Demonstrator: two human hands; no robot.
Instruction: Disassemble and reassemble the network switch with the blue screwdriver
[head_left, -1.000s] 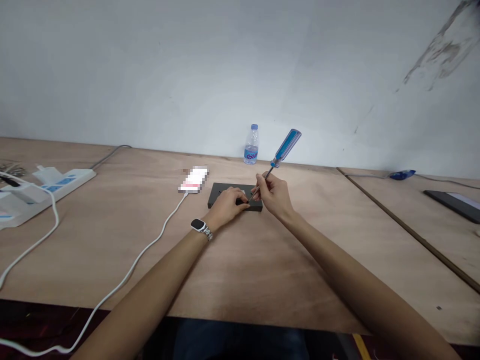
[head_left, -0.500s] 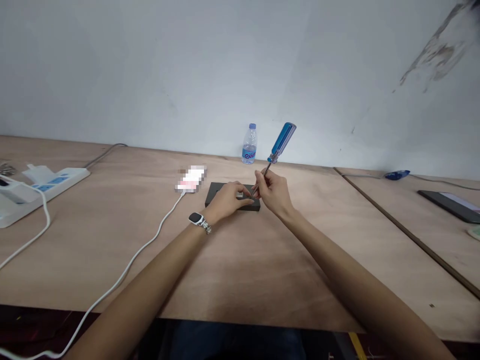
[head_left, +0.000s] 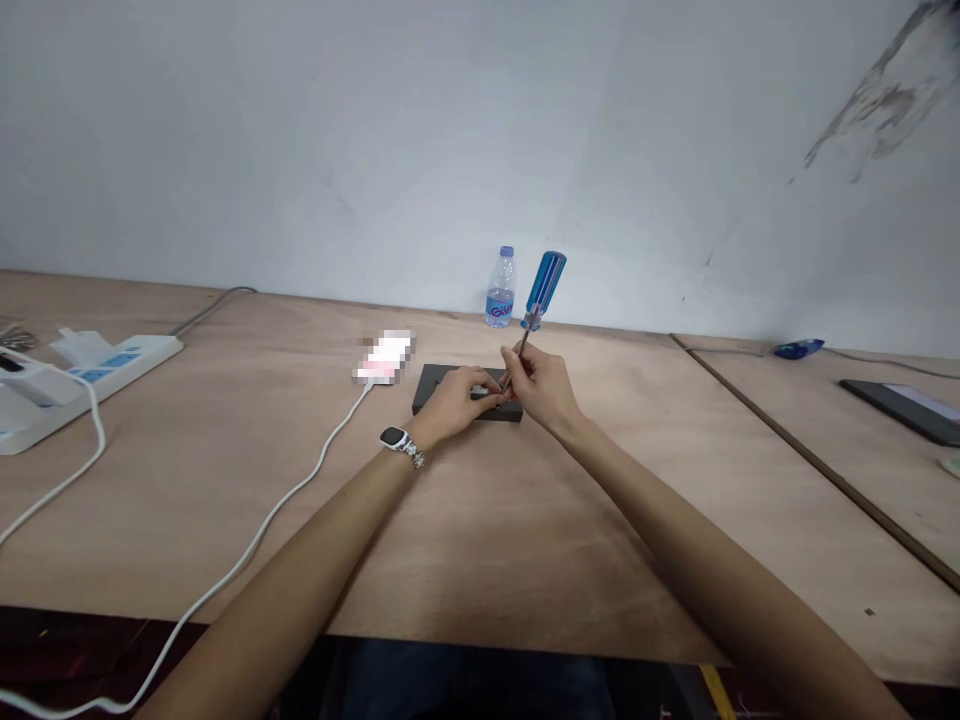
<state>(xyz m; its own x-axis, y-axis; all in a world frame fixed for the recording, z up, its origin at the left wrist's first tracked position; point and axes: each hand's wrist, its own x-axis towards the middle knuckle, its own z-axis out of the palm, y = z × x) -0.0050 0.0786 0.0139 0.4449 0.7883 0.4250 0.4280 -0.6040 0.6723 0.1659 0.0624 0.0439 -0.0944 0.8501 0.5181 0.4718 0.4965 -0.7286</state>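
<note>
A screwdriver [head_left: 544, 283] with a blue-and-clear handle is held by its metal shaft in the fingers of my right hand [head_left: 545, 387]. Its handle points up and leans slightly right, while the tip end reaches down to the dark flat box [head_left: 428, 384] on the table. My left hand [head_left: 453, 400] rests over this box, thumb and forefinger pinched close beside the screwdriver's tip. Whatever lies between those fingertips is too small to make out. Both hands cover much of the box, and a small light patch on its top shows under the left fingers.
Behind the hands, a water bottle [head_left: 501, 290] stands near the wall. A blurred-out phone [head_left: 386, 356] lies left of the box on a white cable [head_left: 259, 540]. At far left is a white power strip [head_left: 150, 350]; at right, a dark tablet-like slab [head_left: 892, 408] beyond a table seam [head_left: 810, 455].
The screwdriver's handle has swung left and become more upright. My right hand has shifted slightly left toward the left fingertips, while my left hand stays nearly in place on the box.
</note>
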